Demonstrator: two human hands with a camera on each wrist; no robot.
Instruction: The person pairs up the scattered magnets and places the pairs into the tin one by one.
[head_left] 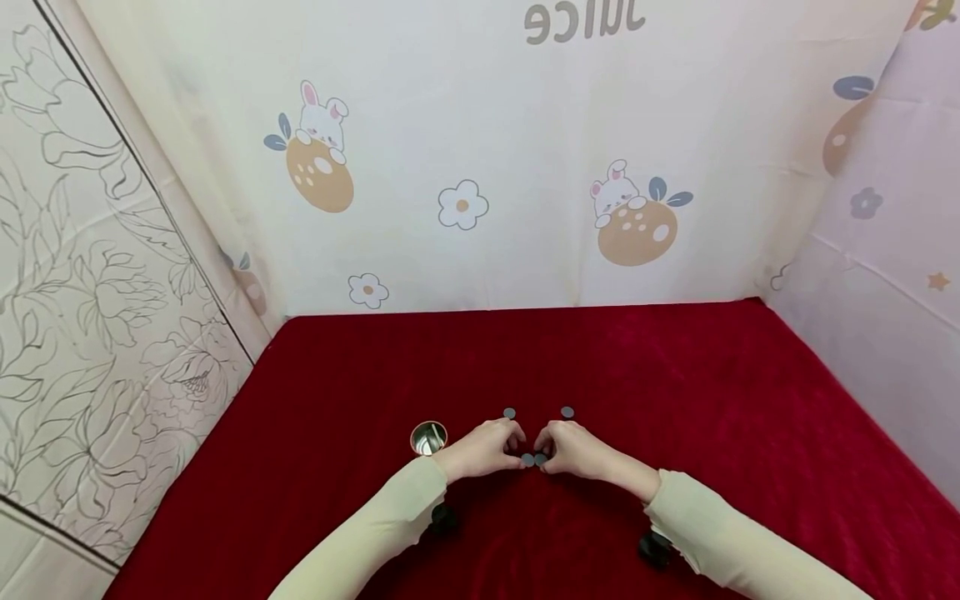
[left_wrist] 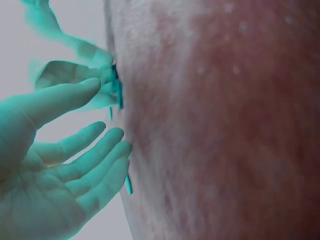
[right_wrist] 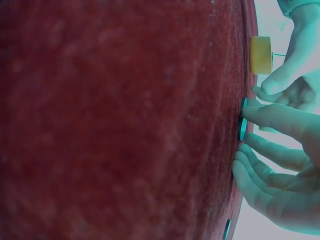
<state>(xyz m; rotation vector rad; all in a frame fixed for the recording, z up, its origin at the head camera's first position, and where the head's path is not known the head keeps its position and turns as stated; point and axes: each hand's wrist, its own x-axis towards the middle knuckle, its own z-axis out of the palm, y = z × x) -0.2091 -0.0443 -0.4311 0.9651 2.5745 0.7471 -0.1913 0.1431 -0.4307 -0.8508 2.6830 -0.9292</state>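
Two small grey round discs lie side by side between the hands: a left disc point(head_left: 528, 460) and a right disc point(head_left: 541, 459). My left hand point(head_left: 491, 448) has its thumb tip right at the left disc. In the left wrist view its fingers point(left_wrist: 100, 172) are extended and the thumb stands apart from them. My right hand point(head_left: 573, 450) pinches the right disc point(right_wrist: 243, 129) at its edges between thumb and forefinger. The other right-hand fingers rest against the red cloth. Beyond the hands lie another disc point(head_left: 509, 412) on the left and one more disc point(head_left: 567, 412) on the right.
A small round tin point(head_left: 413, 442) with a golden rim stands left of my left hand, a thin light piece inside it. Red cloth point(head_left: 637, 367) covers the table. Behind it hangs a printed curtain point(head_left: 525, 250), with a patterned panel point(head_left: 105, 275) along the left.
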